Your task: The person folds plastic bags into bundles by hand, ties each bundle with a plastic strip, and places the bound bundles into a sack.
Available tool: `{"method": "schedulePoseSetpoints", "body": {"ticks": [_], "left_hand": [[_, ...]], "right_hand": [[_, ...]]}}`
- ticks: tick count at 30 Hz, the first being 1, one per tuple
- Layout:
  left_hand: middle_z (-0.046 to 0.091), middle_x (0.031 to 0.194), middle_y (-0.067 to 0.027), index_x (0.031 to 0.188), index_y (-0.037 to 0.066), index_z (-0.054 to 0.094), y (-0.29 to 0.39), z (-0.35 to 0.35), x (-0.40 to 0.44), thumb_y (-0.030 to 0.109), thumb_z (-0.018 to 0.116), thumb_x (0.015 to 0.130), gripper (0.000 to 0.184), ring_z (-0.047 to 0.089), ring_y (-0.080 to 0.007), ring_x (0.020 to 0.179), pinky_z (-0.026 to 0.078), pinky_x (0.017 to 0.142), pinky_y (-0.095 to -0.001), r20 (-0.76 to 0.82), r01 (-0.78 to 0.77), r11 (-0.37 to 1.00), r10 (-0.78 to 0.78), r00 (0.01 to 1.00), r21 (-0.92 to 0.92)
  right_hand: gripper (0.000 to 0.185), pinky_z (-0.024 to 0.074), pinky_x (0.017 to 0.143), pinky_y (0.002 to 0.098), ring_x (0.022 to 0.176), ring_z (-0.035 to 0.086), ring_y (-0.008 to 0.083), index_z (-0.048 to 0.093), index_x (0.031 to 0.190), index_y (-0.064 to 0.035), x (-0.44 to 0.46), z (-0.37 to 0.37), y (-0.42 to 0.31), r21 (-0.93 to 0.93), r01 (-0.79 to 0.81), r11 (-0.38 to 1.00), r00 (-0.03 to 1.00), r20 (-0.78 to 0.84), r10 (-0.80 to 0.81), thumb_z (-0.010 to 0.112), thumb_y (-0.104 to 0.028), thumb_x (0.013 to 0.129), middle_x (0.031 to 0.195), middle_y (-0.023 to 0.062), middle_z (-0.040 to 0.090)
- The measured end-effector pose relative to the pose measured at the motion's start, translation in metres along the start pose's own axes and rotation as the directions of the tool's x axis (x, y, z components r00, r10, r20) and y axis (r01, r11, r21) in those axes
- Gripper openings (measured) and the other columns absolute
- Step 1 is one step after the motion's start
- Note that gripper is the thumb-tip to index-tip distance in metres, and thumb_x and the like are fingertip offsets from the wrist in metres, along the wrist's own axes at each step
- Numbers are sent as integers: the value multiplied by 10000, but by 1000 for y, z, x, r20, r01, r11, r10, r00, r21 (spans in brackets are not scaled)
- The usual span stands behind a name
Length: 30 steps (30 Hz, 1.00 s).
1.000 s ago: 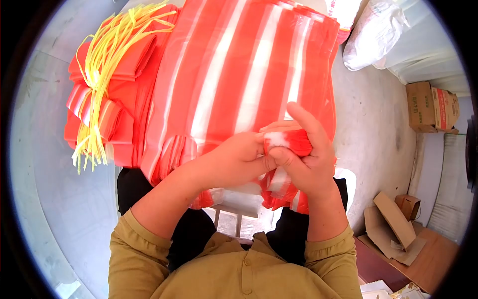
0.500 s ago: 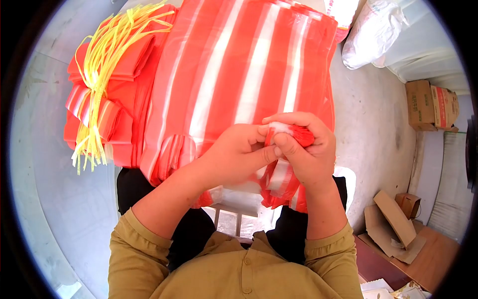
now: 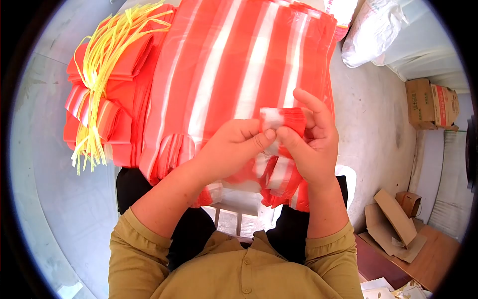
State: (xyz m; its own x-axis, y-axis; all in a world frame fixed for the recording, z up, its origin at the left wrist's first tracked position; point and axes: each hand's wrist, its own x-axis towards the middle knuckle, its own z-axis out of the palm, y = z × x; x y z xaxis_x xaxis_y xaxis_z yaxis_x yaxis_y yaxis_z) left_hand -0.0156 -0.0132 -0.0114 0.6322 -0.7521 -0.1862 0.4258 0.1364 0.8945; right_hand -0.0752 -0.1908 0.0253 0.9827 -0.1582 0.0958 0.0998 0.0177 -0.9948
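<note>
A large stack of red-and-white striped plastic bags lies in front of me. Its near right part is bunched into a folded end that rises between my hands. My left hand pinches this end from the left, thumb on top and fingers partly hidden behind it. My right hand grips the same end with the thumb, while its index finger is raised and stretched away. The near left part of the stack forms another gathered bunch beside my left forearm.
Yellow plastic ties lie across folded red bags at the left. A white sack stands on the floor at back right. Cardboard boxes sit along the right wall, and an opened carton lies at lower right.
The folded end has moved slightly up and left and turned more toward me, its layers now showing flat. My right fingers have loosened from around it, the index finger lifting.
</note>
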Motion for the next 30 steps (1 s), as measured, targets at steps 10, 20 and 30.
{"method": "schedulePoseSetpoints", "body": {"ticks": [10, 20, 30], "left_hand": [[682, 953, -4, 1101, -15, 712, 9, 7, -2, 94, 733, 1003, 148, 635, -66, 894, 541, 753, -266, -178, -216, 962, 245, 953, 167], [627, 872, 38, 946, 23, 660, 20, 3, -5, 99, 734, 1008, 123, 597, -25, 800, 493, 665, -215, -185, -117, 992, 123, 975, 42], [632, 843, 64, 920, 58, 663, 13, 0, -2, 93, 731, 1012, 119, 571, -8, 770, 461, 661, -203, -158, -119, 990, 106, 982, -79]], "right_hand": [[508, 562, 926, 298, 1095, 700, 147, 574, 1434, 8, -1, -1, 2, -7, 0, 1000, 999, -37, -1, 728, 36, 950, 1212, 128, 726], [358, 481, 725, 214, 829, 607, 46, 634, 1330, 2, -1, 2, 3, -21, -37, 999, 996, -78, 36, 717, -15, 983, 949, 14, 694], [310, 467, 731, 207, 854, 603, 34, 623, 1339, -6, -1, 0, 7, -9, -31, 999, 998, -59, 31, 654, -48, 1033, 976, 26, 718]]}}
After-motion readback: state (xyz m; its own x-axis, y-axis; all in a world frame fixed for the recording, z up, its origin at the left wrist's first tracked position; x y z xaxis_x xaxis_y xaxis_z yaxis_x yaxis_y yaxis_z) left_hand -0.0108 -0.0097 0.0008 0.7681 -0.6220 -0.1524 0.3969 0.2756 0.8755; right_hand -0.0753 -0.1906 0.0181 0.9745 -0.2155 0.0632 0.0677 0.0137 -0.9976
